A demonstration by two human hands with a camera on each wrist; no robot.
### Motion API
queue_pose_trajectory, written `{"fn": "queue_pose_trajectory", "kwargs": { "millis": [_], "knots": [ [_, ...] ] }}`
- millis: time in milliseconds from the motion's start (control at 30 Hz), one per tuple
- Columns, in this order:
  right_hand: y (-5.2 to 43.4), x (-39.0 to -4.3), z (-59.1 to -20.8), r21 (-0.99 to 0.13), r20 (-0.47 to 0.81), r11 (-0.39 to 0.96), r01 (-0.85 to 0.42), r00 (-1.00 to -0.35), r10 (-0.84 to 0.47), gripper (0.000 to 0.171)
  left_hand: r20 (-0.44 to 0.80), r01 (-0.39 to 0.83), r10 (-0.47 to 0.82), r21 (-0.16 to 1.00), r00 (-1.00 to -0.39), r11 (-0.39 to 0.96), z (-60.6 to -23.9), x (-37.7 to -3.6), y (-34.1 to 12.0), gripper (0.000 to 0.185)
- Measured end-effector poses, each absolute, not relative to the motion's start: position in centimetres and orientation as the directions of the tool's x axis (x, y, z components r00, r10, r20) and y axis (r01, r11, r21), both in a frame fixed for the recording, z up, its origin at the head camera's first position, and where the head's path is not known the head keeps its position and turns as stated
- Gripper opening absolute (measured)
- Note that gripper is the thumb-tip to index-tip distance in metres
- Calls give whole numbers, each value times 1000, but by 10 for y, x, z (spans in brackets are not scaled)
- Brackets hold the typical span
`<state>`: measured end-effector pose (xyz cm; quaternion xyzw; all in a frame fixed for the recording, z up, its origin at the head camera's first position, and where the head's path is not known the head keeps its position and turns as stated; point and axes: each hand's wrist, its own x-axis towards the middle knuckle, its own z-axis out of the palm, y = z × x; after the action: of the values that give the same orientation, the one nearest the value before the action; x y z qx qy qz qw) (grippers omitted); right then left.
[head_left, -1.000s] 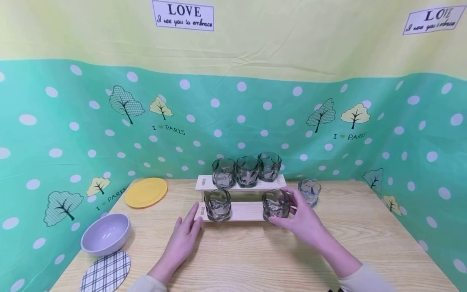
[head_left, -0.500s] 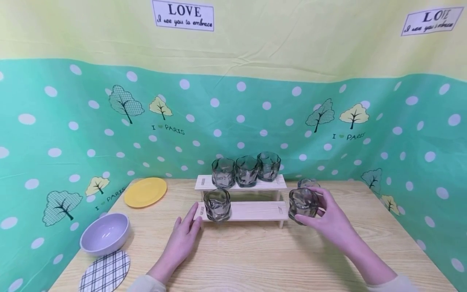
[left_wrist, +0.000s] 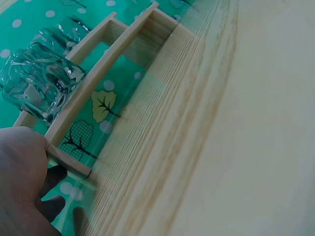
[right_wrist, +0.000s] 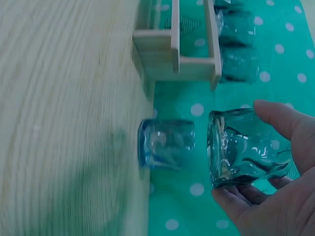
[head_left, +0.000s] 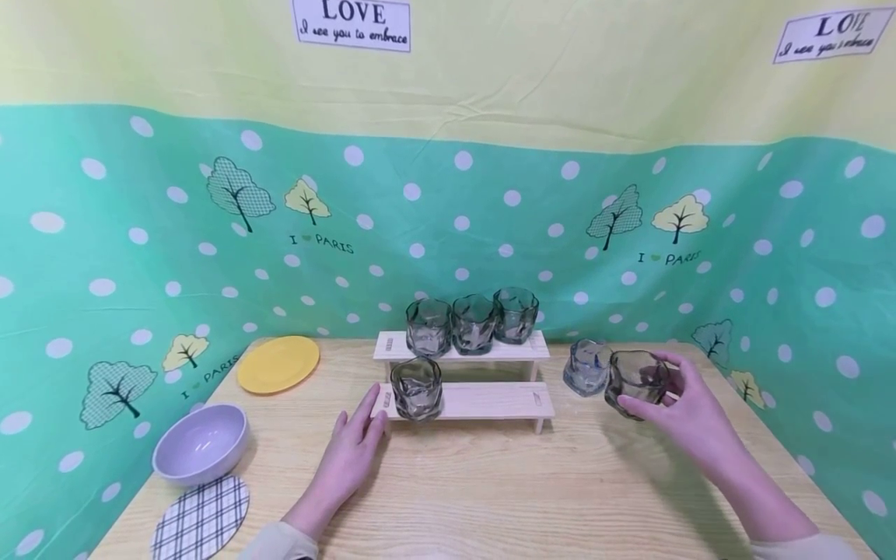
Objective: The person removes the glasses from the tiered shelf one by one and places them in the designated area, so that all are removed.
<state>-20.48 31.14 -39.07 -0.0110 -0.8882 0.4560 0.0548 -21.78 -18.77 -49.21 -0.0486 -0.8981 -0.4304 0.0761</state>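
My right hand (head_left: 689,412) holds a grey glass tumbler (head_left: 635,381) between thumb and fingers. The tumbler is off the table, right of a wooden two-tier shelf (head_left: 483,400). In the right wrist view the same glass (right_wrist: 248,147) hangs apart from a bluish glass (right_wrist: 167,142) that stands on the table. My left hand (head_left: 346,455) rests against the left end of the lower tier, its index finger stretched along it. Another grey glass (head_left: 416,389) stands on that tier's left part. Three more glasses (head_left: 474,325) line the upper tier.
On the left side lie a yellow plate (head_left: 278,365), a purple bowl (head_left: 201,445) and a checked round mat (head_left: 203,517). A green dotted cloth (head_left: 434,249) hangs behind and beside the wooden table (head_left: 490,498).
My right hand has lifted the tumbler off the right part of the lower tier and carried it rightward, past the bluish glass. My left hand has stayed at the shelf's left end.
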Motion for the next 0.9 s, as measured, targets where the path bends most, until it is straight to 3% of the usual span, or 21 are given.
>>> {"fn": "queue_pose_trajectory", "kwargs": {
  "millis": [433,900],
  "knots": [
    [341,-227,-405,-780,117,626,17,-978,173,114,181,155,22,764,-983,626,-492,-219,-188,60],
    [351,-253,-425,-838,61,542,55,-979,194,119,177,149,17,769,-984,622,-492,-218,-187,61]
  ]
}}
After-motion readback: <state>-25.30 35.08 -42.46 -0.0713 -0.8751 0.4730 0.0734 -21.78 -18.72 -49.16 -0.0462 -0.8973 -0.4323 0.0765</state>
